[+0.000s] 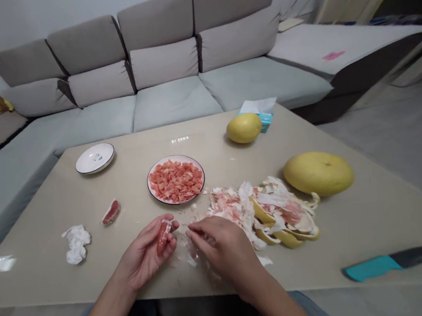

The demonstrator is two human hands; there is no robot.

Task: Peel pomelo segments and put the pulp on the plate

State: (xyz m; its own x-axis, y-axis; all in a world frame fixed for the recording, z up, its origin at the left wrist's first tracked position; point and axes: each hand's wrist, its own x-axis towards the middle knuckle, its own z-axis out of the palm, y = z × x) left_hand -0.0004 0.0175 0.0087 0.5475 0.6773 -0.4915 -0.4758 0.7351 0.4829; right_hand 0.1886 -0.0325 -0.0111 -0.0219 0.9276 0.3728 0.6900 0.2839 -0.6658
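Observation:
My left hand (144,255) cups a peeled pink pomelo segment (162,238) between fingers and thumb. Just to its right, my right hand (224,249) pinches a strip of white membrane (190,245) close to that segment. A heap of torn pomelo peel and pith (273,217) lies beside my right hand. Beyond my hands, a white plate (173,157) holds chopped pink pomelo flesh (176,182). Another peeled segment (110,213) rests on the table left of my left hand.
Two whole yellow pomelos (318,174) (243,128) sit on the beige glossy table (43,216). A teal-handled knife (391,262) lies front right. Also there are crumpled tissue (77,244), a small white plate (86,161) and a tissue box (265,114). A grey sofa (168,107) stands behind.

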